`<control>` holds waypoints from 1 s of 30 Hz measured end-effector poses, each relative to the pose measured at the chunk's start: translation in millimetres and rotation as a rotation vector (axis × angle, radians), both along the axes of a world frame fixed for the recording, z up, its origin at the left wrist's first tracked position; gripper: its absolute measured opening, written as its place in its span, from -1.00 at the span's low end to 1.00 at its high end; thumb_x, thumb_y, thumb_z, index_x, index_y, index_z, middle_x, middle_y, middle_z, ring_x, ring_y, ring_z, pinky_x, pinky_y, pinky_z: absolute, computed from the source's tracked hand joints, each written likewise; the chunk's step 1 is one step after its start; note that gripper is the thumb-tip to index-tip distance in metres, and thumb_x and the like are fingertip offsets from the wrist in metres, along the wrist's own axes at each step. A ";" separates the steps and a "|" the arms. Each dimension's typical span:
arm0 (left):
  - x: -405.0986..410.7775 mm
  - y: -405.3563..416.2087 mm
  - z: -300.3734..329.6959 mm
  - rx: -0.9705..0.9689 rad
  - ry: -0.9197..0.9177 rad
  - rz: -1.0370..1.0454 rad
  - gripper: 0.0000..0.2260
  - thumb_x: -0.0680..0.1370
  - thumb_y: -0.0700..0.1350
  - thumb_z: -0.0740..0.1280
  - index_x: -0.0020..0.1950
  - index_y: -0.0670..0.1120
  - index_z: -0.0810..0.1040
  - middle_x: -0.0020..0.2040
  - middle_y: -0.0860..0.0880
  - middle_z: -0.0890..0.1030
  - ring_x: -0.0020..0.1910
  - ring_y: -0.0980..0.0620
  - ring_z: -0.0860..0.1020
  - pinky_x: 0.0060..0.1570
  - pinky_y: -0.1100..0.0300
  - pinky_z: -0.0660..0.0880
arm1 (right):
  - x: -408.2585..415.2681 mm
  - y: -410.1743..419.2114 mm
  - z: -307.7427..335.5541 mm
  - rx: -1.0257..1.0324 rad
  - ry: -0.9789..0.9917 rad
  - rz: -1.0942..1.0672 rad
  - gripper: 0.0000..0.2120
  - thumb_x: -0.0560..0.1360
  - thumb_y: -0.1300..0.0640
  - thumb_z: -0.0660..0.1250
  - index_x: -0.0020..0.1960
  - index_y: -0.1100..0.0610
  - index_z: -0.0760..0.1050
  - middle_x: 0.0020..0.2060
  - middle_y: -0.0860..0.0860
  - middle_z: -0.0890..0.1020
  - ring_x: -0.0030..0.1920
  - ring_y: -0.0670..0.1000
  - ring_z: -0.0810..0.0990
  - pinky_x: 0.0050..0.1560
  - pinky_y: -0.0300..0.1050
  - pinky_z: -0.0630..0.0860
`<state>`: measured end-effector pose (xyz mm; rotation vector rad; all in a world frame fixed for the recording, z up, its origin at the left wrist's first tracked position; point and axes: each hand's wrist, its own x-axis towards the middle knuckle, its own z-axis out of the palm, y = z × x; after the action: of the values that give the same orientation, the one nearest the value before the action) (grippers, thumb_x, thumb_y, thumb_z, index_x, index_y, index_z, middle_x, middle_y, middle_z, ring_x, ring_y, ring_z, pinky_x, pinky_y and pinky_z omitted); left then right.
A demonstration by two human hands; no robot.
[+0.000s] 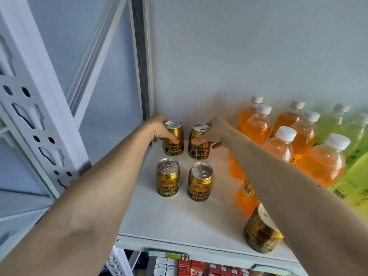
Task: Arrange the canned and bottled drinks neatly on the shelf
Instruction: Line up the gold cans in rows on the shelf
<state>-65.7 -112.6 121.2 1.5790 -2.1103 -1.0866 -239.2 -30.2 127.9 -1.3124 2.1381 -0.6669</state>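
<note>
Several gold cans stand on the white shelf (171, 222). My left hand (159, 129) grips the back left can (173, 141) near the shelf's back corner. My right hand (216, 132) grips the back right can (199, 145) beside it. In front of them stand a front left can (167, 177) and a front right can (200, 181), both upright and untouched. A further gold can (260, 230) stands near the front edge, partly hidden under my right forearm. Orange bottles (256, 126) with white caps stand in rows to the right.
Green bottles (346, 134) fill the far right of the shelf. A white perforated upright post (39, 124) rises at the left. The grey wall (239, 56) closes the back. Small red and white boxes (185, 265) sit on the shelf below.
</note>
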 end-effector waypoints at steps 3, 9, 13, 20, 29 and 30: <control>0.1 0.4 -16.2 -0.001 -0.033 0.025 -0.33 0.22 -0.09 0.63 0.28 -0.08 0.49 0.16 -0.10 0.58 0.08 -0.07 0.55 0.10 -0.04 0.57 | 5.2 -1.2 -17.0 0.037 0.026 -0.012 -0.36 0.27 0.09 0.62 0.23 0.25 0.45 0.12 0.18 0.60 0.04 0.15 0.60 -0.22 -0.06 0.62; 1.6 3.6 -35.9 0.029 -0.096 0.006 -0.23 0.24 -0.06 0.63 0.39 -0.06 0.41 0.28 -0.09 0.52 0.16 -0.07 0.51 0.12 -0.03 0.56 | 7.0 -4.5 -39.9 0.129 0.140 -0.013 -0.35 0.23 0.02 0.64 0.19 0.22 0.45 -0.03 0.12 0.59 -0.15 0.07 0.63 -0.10 -0.02 0.67; 0.2 4.6 -37.6 0.049 -0.114 -0.022 -0.19 0.27 -0.07 0.62 0.45 -0.08 0.35 0.35 -0.11 0.47 0.23 -0.10 0.49 0.16 -0.04 0.54 | 5.0 -5.2 -45.4 0.129 0.158 -0.003 -0.31 0.24 -0.01 0.63 0.25 0.19 0.43 0.04 0.12 0.58 -0.11 0.08 0.61 -0.09 -0.07 0.66; -1.0 5.3 -34.8 0.061 -0.165 -0.045 -0.24 0.30 -0.06 0.60 0.42 -0.09 0.37 0.32 -0.12 0.50 0.16 -0.09 0.51 0.18 -0.05 0.53 | 3.1 -5.1 -45.5 0.129 0.165 0.010 -0.28 0.25 -0.02 0.62 0.29 0.18 0.43 0.12 0.14 0.59 -0.09 0.07 0.60 -0.05 -0.03 0.66; -2.3 -0.1 -14.8 0.058 -0.060 0.019 -0.21 0.30 0.08 0.58 0.43 -0.14 0.37 0.36 -0.13 0.46 0.28 -0.13 0.46 0.16 -0.01 0.50 | 2.4 -9.9 -18.9 0.024 0.196 0.008 -0.23 0.25 -0.19 0.56 0.27 0.23 0.46 0.09 0.12 0.61 -0.05 0.06 0.56 -0.08 -0.07 0.63; -3.6 -2.5 -12.2 0.047 -0.033 0.046 -0.21 0.30 0.12 0.57 0.42 -0.15 0.37 0.35 -0.14 0.46 0.25 -0.13 0.47 0.15 -0.01 0.51 | 1.3 -11.2 -13.4 -0.014 0.192 -0.005 -0.29 0.27 -0.20 0.54 0.23 0.25 0.50 0.06 0.12 0.61 -0.08 0.05 0.56 -0.08 -0.08 0.62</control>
<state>-69.3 -115.1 109.0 1.6695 -2.0730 -1.1099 -237.9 -41.4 114.5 -1.4298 2.2916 -0.5787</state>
